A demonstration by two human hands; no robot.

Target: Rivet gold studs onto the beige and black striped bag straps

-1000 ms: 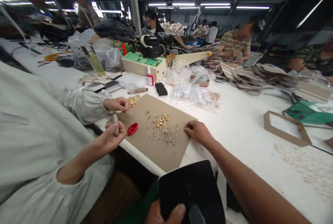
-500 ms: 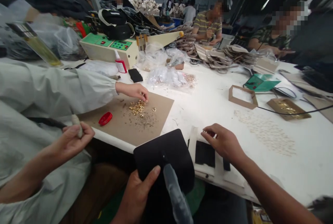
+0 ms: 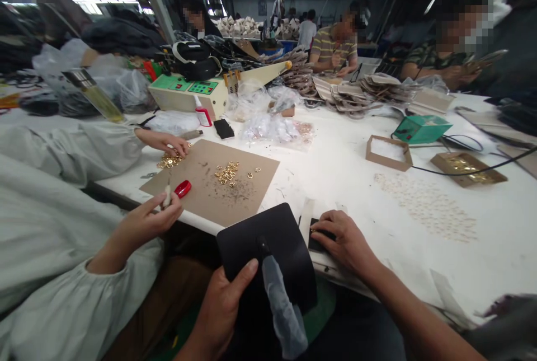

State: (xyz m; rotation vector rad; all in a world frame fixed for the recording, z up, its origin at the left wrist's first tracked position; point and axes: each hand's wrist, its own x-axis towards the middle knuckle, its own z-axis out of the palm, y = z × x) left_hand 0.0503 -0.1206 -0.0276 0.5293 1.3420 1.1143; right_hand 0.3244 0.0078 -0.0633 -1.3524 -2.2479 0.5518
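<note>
My left hand [image 3: 222, 305] grips a flat black panel [image 3: 285, 243] with rounded corners by its left edge, thumb on top. From the panel hangs a strap wrapped in clear plastic film [image 3: 279, 299]. My right hand [image 3: 342, 238] is closed in a pinch on a small gold-coloured metal piece [image 3: 312, 230], low over a black pad [image 3: 315, 242] at the table's front edge. Pale tape [image 3: 307, 212] runs along the pad's left side. The right hand covers much of the pad, and most of the gold piece is hidden by the fingers.
At left, a co-worker's hands [image 3: 146, 221] hold a pale-handled tool and touch gold rings. Brown board [image 3: 210, 210] carries gold rings [image 3: 227, 173] and a red dish [image 3: 183, 188]. Rightward are a cardboard box [image 3: 388, 165], a green device [image 3: 422, 129] with a cable and scattered small pieces [image 3: 423, 204].
My right hand has come down and left onto the black pad. My left hand keeps the panel nearly still. The co-worker's far hand went left to another ring pile; the tool hand moved right.
</note>
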